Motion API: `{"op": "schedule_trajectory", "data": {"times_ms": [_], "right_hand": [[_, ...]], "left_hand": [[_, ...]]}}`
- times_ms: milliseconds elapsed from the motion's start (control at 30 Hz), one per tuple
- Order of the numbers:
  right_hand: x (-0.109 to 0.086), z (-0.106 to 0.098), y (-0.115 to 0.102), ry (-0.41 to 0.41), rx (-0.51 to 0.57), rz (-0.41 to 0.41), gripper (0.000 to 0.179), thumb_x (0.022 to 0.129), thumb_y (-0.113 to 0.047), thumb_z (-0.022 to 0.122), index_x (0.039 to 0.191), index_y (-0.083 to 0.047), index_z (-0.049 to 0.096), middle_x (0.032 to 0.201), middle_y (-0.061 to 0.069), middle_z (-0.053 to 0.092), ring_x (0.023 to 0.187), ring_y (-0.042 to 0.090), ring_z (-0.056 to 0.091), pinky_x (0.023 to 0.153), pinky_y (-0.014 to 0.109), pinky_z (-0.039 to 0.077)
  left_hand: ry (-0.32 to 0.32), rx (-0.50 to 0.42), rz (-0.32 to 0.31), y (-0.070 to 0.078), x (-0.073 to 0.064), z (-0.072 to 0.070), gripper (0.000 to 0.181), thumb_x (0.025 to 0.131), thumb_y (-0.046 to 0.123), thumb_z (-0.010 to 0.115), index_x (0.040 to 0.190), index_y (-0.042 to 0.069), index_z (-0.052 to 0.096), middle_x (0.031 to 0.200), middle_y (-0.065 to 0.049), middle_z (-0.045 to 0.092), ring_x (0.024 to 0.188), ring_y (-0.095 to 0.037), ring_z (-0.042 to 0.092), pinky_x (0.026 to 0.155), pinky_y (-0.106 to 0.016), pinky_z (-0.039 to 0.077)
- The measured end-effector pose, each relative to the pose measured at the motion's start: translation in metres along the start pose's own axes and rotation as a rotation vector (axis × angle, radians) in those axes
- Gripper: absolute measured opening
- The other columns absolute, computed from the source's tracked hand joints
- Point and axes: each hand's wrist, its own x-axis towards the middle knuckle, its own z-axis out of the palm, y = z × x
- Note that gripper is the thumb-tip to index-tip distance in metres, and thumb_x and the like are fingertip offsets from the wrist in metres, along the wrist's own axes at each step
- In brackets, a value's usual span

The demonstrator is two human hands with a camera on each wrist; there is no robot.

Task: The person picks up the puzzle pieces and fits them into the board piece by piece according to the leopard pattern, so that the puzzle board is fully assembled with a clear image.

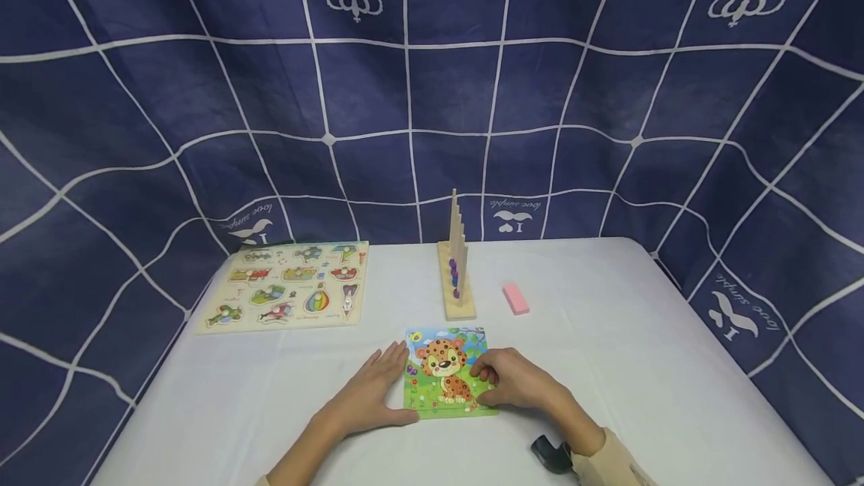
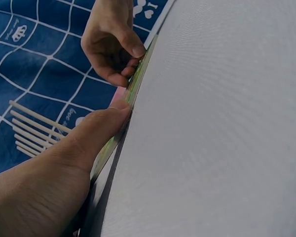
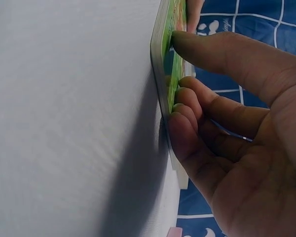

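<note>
A square leopard picture puzzle [image 1: 443, 388] lies on the white tabletop, with pale lines across its face. My left hand [image 1: 373, 394] is spread along its left side, fingertips by the upper left edge and thumb at the lower left corner. In the left wrist view, the left thumb [image 2: 101, 128] rests against the puzzle's edge. My right hand [image 1: 516, 379] is over the puzzle's right side. The right wrist view shows its thumb and bent fingertips touching the puzzle's face [image 3: 168, 57], with a gap between them; no piece is visible in that gap.
Behind the puzzle stands a wooden base [image 1: 460, 311] with upright pegs and small purple and blue beads. A pink block [image 1: 516, 298] lies to its right. A vehicle peg board [image 1: 283, 287] is at the back left. A black curved object [image 1: 552, 454] sits near the right wrist.
</note>
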Motion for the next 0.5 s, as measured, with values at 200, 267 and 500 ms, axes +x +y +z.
{"op": "schedule_trajectory", "data": {"times_ms": [200,267,500], "right_hand": [[0.0,0.001,0.0,-0.001,0.006,-0.014,0.033,0.069,-0.014,0.083,0.099,-0.005,0.071,0.078,-0.007,0.06,0.069,0.004,0.052,0.061,0.017,0.048],[0.0,0.001,-0.001,-0.002,0.001,-0.023,0.034,0.069,-0.014,0.083,0.099,-0.004,0.071,0.078,-0.007,0.059,0.069,0.003,0.051,0.061,0.016,0.048],[-0.008,-0.005,-0.006,0.059,-0.154,-0.035,0.037,0.073,-0.021,0.082,0.106,-0.007,0.071,0.091,-0.003,0.065,0.084,0.011,0.058,0.073,0.025,0.054]], "left_hand": [[0.003,0.003,-0.006,-0.001,-0.002,0.0,0.112,0.073,0.077,0.062,0.151,0.003,0.03,0.161,-0.011,0.024,0.151,-0.027,0.022,0.124,-0.049,0.017],[-0.008,-0.004,-0.011,-0.001,-0.002,0.0,0.112,0.073,0.077,0.061,0.152,0.003,0.03,0.162,-0.01,0.023,0.151,-0.027,0.021,0.124,-0.048,0.016],[0.014,0.028,0.021,0.002,0.001,-0.011,0.1,0.079,0.069,0.062,0.152,0.008,0.031,0.161,-0.008,0.026,0.149,-0.027,0.026,0.123,-0.048,0.023]]}}
